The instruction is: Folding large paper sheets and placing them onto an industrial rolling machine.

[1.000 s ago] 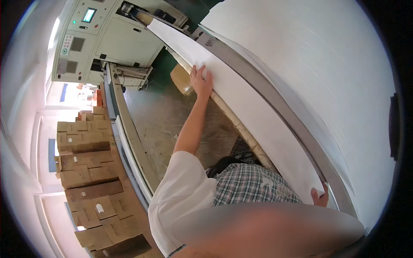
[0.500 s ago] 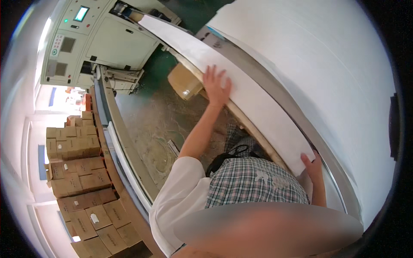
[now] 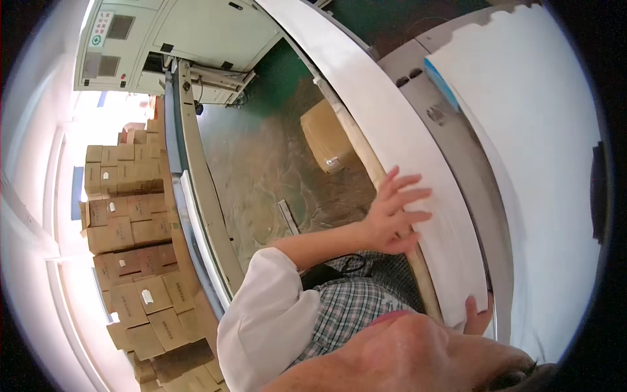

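A long, narrow white sheet [image 3: 398, 111] runs from the top of the view down to my right side, lying along a beam with a pale wooden edge [image 3: 356, 134]. My left hand [image 3: 395, 212] is open over this edge, fingers spread and slightly bent, holding nothing; whether the fingertips touch the sheet is unclear. At the sheet's near end, my right hand [image 3: 479, 318] grips the corner, its thumb showing beside the sheet and its other fingers mostly hidden.
To the right lies a wide stack of white sheets [image 3: 542, 130] with a blue edge, beside a grey table strip [image 3: 450, 124]. A cardboard box [image 3: 326, 137] sits on the floor beyond the beam. Left are a rail [image 3: 202, 176], stacked cartons [image 3: 130, 222] and a pale machine cabinet [image 3: 202, 32].
My left hand has come back along the sheet toward me, fingers spreading wider. My right hand stays at the near corner. The whole view has shifted with my head.
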